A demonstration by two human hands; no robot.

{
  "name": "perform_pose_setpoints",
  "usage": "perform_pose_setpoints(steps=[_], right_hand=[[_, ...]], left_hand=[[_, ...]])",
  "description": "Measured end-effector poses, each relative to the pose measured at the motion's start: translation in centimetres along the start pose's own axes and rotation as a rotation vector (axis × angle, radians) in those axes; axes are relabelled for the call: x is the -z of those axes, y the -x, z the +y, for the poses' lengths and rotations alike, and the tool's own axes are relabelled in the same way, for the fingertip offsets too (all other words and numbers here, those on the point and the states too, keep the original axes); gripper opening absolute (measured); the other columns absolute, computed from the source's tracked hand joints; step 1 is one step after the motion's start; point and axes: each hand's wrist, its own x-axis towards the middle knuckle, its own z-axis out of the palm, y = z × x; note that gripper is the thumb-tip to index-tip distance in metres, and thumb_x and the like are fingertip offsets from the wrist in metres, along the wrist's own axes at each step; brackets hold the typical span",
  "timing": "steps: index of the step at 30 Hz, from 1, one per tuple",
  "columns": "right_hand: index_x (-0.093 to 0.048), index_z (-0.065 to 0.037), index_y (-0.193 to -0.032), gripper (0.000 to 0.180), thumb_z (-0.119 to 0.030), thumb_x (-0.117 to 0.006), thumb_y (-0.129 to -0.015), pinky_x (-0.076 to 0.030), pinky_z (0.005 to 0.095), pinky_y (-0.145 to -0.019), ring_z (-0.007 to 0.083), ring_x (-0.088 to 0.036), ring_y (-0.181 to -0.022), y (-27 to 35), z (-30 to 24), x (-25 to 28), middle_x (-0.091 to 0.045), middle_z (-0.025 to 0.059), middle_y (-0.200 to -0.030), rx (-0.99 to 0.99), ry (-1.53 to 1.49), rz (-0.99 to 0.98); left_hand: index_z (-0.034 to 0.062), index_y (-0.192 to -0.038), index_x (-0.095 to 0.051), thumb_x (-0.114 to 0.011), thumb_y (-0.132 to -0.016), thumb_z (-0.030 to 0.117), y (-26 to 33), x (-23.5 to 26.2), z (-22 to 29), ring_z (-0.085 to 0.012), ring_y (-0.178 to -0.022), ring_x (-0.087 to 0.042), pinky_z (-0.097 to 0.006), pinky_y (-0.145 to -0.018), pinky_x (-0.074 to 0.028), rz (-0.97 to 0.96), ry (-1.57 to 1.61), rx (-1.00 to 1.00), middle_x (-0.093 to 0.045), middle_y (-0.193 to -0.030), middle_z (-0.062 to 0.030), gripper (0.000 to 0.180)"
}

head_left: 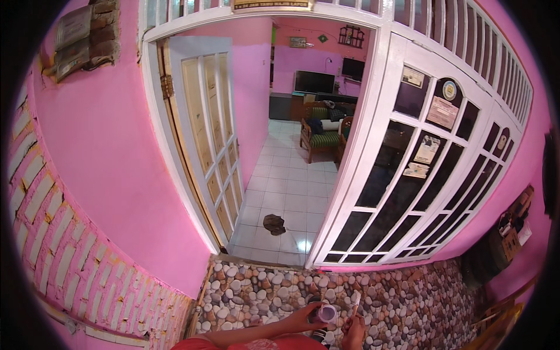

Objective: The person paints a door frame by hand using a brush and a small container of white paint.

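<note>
Already in hand | left hand (303, 318) wraps a small open white jar (326, 313), low over the pebble-patterned floor (408, 303) | right hand (353, 329) pinches a white stick-like tool (355, 300) just beside it | tool not yet dipped, work seemingly at its start

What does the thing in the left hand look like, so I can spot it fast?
Start at the open white doorway and drop to the pebble-patterned floor before it. At the bottom edge, the left hand grips a small round container with a pale lilac top. Unlike the slim white stick in the right hand beside it, it is squat and round.
</note>
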Motion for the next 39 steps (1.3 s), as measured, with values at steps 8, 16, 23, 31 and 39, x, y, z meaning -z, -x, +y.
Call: perform_pose_setpoints(steps=[8,16,23,31,39], right_hand=[[-0.060,-0.014,-0.086,0.011,-0.016,-0.056,-0.096,-0.038,0.0267,-0.047,0.0098,-0.042,-0.052,-2.1,2.3,-1.7,-0.052,-0.0026,-0.069,-0.002,-0.082,-0.069],[-0.057,-0.012,-0.098,0.011,-0.021,-0.062,-0.096,-0.035,0.0249,-0.044,0.0095,-0.045,-0.052,-7.6,7.8,1.1,-0.054,-0.0003,-0.071,-0.133,-0.114,-0.058],[-0.051,-0.009,-0.116,0.018,-0.012,-0.057,-0.099,-0.033,0.0266,-0.046,0.0091,-0.042,-0.054,-3.1,2.6,-2.0,-0.049,-0.0009,-0.074,-0.221,-0.103,-0.079],[-0.051,-0.005,-0.120,0.022,-0.010,-0.055,-0.099,-0.034,0.0274,-0.046,0.0099,-0.043,-0.054,-2.1,2.2,-2.3,-0.050,0.0008,-0.075,-0.183,-0.091,-0.122],[-0.052,-0.008,-0.119,0.021,-0.011,-0.055,-0.099,-0.033,0.0260,-0.046,0.0093,-0.043,-0.054,-2.7,3.9,-1.3,-0.050,0.0001,-0.075,-0.191,-0.106,-0.140]], left_hand=[[0.0047,-0.151,-0.041,-0.086,-0.086,0.038,0.4,1.6,-0.8,-0.0257,-0.129,-0.057,-0.038,-0.109,-0.044,0.056,0.139,0.039,-0.057,-0.140,-0.0152,0.086],[0.0043,-0.150,-0.041,-0.086,-0.086,0.036,0.0,2.5,-0.1,-0.0248,-0.132,-0.056,-0.038,-0.111,-0.044,0.060,0.107,0.009,-0.056,-0.141,-0.0151,0.084],[0.0045,-0.149,-0.042,-0.085,-0.087,0.033,1.1,3.1,0.6,-0.0235,-0.131,-0.056,-0.037,-0.110,-0.044,0.084,0.143,0.007,-0.057,-0.139,-0.0139,0.081],[0.0061,-0.149,-0.044,-0.085,-0.087,0.036,1.4,3.1,-0.4,-0.0232,-0.128,-0.057,-0.037,-0.109,-0.045,0.113,0.127,-0.023,-0.057,-0.139,-0.0134,0.080],[0.0059,-0.149,-0.044,-0.085,-0.087,0.036,1.9,3.3,0.0,-0.0229,-0.128,-0.057,-0.037,-0.108,-0.045,0.103,0.149,0.006,-0.056,-0.140,-0.0134,0.080]])
